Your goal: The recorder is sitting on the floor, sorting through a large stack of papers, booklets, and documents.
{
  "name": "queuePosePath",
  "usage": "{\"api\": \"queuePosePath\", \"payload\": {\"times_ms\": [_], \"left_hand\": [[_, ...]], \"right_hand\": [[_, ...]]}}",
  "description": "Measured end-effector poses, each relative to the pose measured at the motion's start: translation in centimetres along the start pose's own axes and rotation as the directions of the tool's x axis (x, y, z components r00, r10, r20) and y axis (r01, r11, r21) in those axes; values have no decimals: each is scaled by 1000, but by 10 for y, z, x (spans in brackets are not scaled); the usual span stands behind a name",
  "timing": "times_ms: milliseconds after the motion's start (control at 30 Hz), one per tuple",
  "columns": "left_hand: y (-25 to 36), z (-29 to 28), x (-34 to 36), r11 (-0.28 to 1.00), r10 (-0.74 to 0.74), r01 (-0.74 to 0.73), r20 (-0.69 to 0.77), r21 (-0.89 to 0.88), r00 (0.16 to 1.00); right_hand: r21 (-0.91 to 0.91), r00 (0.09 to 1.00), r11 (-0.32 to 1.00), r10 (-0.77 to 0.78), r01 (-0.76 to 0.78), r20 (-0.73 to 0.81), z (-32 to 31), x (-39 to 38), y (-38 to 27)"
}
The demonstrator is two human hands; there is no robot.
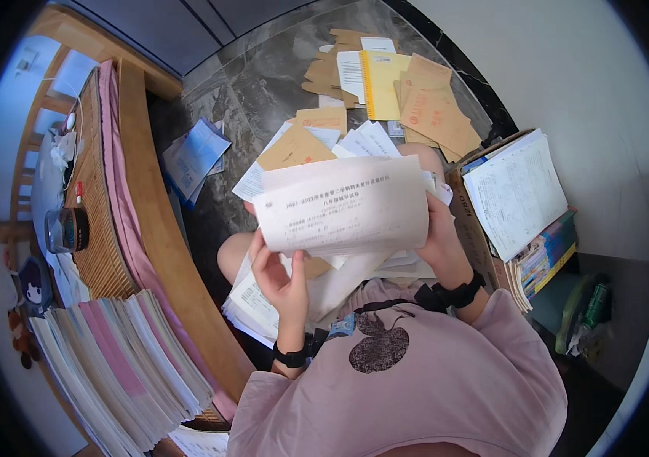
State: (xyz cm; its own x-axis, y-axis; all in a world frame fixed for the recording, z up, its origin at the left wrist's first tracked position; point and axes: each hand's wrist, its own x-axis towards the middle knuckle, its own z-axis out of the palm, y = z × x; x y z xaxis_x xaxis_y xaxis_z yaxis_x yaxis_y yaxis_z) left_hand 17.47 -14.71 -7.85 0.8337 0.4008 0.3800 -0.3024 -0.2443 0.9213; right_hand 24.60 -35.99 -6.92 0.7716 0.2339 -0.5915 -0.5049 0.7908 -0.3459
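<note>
A folded white printed sheet [343,207] is being held up above the lap by both hands. The left hand [279,276] is being closed on the sheet's lower left corner, thumb in front and fingers curled behind; the right hand [440,238] is being wrapped around its right edge, though how firmly cannot be told, since most of its fingers are hidden behind the paper. Beneath the sheet, a loose stack of papers [263,303] is being balanced on the knees. Beyond the sheet, brown envelopes [431,114] are lying scattered on the dark floor; to the sheet's right, a cardboard box of books [519,217] is standing. The lap stack is likely being put at risk of sliding off, because neither hand is steadying it.
</note>
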Motion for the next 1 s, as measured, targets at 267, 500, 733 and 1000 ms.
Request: {"api": "queuePosePath", "payload": {"times_ms": [267,500,733,1000], "left_hand": [[52,-21,17,959,190,-268,486,95,853],[43,-23,22,967,-98,95,4,235,995],[23,-2,31,987,-96,80,114,141,989],[38,21,35,979,-202,179,423,95,883]], "right_hand": [[-172,991,976,130,-133,-26,-40,19,-11],[-775,983,609,-165,167,82,-43,9,9],[-839,940,436,-62,327,334,-8,-27,-20],[-762,451,443,-864,472,-223,-88,-27,-84]]}}
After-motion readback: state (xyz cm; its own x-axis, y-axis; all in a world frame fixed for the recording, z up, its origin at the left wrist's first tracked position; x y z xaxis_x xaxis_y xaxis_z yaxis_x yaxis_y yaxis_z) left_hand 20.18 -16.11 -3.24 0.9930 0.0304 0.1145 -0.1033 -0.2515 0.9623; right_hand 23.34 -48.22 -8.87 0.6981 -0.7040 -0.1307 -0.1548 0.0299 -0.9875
